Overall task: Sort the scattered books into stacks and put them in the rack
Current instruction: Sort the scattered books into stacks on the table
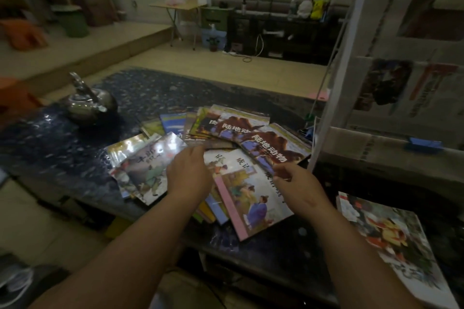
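Several thin picture books lie fanned and overlapping on a dark patterned table (62, 148). A pink-spined book (251, 198) is nearest me, animal books (276, 148) lie behind it, and glossy books (145, 165) spread to the left. My left hand (188, 173) rests palm down on the middle of the pile, fingers reaching toward a brown book. My right hand (293, 180) pinches the near corner of one animal book. A white rack (376, 63) with newspapers and magazines stands at the right.
A metal kettle (88, 103) stands on the table's far left. One separate picture book (391, 241) lies at the right front, overhanging the table edge. A folding table and a dark cabinet stand across the room on the pale floor.
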Demonstrator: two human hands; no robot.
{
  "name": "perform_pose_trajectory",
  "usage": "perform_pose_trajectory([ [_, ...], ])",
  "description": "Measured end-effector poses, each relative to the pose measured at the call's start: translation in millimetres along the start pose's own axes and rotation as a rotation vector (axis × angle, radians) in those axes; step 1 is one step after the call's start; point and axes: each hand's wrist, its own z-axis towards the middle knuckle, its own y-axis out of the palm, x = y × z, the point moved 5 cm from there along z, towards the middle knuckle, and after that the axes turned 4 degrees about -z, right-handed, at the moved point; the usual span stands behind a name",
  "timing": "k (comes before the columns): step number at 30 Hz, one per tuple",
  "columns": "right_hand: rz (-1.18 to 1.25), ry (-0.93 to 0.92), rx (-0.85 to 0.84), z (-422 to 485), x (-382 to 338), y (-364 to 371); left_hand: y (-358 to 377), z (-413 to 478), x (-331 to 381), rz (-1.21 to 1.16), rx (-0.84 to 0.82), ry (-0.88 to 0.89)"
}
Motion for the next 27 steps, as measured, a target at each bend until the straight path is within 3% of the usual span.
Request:
perform_pose_trajectory([
  [5,0.001,0.010,-0.016,3.3,-3.0,7.4,7.5,3.5,-28.9,0.118,-0.072,-0.142],
  [9,0.015,0.018,-0.003,3.4,-0.3,6.2,1.7,2.7,-9.3,0.270,-0.003,-0.013],
  [13,0.023,0.014,0.032,3.0,0.5,2.7,-10.2,-5.5,16.6,0.187,0.106,0.073],
  [16,0.073,0.021,0.049,3.6,0.1,-1.1,-26.4,-20.3,44.1,0.275,0.353,0.280],
  [19,0.219,0.078,0.074,3.1,4.1,-4.1,-24.8,-36.0,58.9,0.073,0.504,0.568],
  [27,0.755,0.298,0.067,3.5,6.6,-3.8,1.8,-69.3,82.0,-0.140,0.324,1.021],
])
